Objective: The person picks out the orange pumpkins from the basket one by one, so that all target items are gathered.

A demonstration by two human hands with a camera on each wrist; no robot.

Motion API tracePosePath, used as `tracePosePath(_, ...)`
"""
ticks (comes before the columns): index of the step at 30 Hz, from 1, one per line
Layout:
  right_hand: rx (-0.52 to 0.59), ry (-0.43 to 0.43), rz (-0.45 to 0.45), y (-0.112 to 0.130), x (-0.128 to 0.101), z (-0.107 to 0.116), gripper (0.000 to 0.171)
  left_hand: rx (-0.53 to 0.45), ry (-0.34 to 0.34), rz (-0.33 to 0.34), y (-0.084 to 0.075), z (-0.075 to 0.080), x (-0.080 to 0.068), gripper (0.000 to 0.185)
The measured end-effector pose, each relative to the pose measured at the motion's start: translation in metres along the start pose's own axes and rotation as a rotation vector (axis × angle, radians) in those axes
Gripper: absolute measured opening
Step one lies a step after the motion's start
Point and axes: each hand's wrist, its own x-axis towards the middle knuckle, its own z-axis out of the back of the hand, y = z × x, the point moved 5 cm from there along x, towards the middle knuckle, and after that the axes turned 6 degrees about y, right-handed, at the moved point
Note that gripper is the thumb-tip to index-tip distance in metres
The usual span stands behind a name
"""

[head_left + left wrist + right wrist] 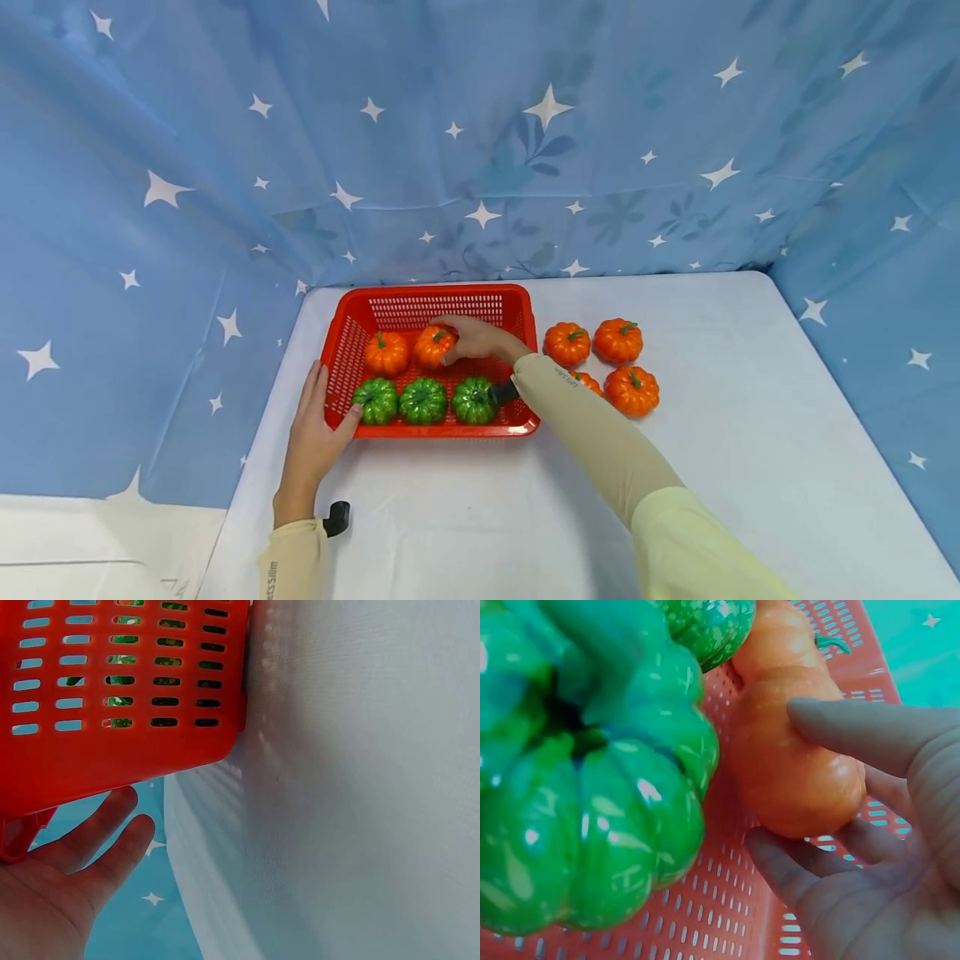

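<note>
A red plastic basket (435,431) holds a front row of three green pumpkins (423,402) and two orange pumpkins behind them. My right hand (480,340) reaches into the basket and holds the right-hand orange pumpkin (432,348), thumb on one side and fingers on the other. In the right wrist view this pumpkin (799,765) touches or overlaps the other orange pumpkin (776,637); I cannot tell which. My left hand (318,437) rests against the basket's left front corner, its thumb near the rim. From the left wrist, its fingers (112,862) look extended beside the basket wall (150,742).
Right of the basket, several orange pumpkins (632,392) sit on the white tabletop (735,400), one partly hidden by my right forearm. A blue curtain (465,150) with white stars hangs behind and beside the table.
</note>
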Motion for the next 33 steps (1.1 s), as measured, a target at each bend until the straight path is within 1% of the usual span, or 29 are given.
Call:
tracePosePath(5,0.005,-0.019,0.018,0.001,-0.009,0.002,0.077,0.006,-0.011,0.0,0.002,-0.002,-0.002,0.083)
tracePosePath(8,0.014,-0.051,0.013,0.0,-0.016,0.006,0.077,0.005,-0.014,-0.012,0.002,-0.003,-0.003,0.083)
tracePosePath(11,0.049,-0.081,0.006,-0.001,-0.024,0.011,0.076,0.006,-0.011,-0.012,0.003,-0.004,-0.003,0.083)
tracePosePath(15,0.097,-0.098,0.017,-0.001,-0.035,0.018,0.076,0.011,-0.009,-0.009,0.003,-0.004,-0.002,0.083)
tracePosePath(19,0.112,-0.134,0.028,0.0,-0.05,0.029,0.076,0.013,-0.007,-0.012,0.002,-0.003,-0.001,0.084)
tracePosePath(23,0.114,-0.18,0.019,0.003,-0.067,0.04,0.075,0.011,-0.004,-0.012,0.0,-0.003,-0.001,0.084)
tracePosePath(28,0.124,-0.23,0.047,0.006,-0.086,0.054,0.077,0.012,-0.008,-0.021,-0.002,-0.001,-0.001,0.083)
tracePosePath(30,0.13,-0.25,0.061,0.005,-0.094,0.06,0.077,0.013,-0.008,-0.022,-0.003,-0.001,-0.002,0.083)
tracePosePath(33,0.14,-0.282,0.043,0.0,-0.106,0.067,0.077,0.018,-0.005,-0.018,-0.003,0.0,-0.001,0.083)
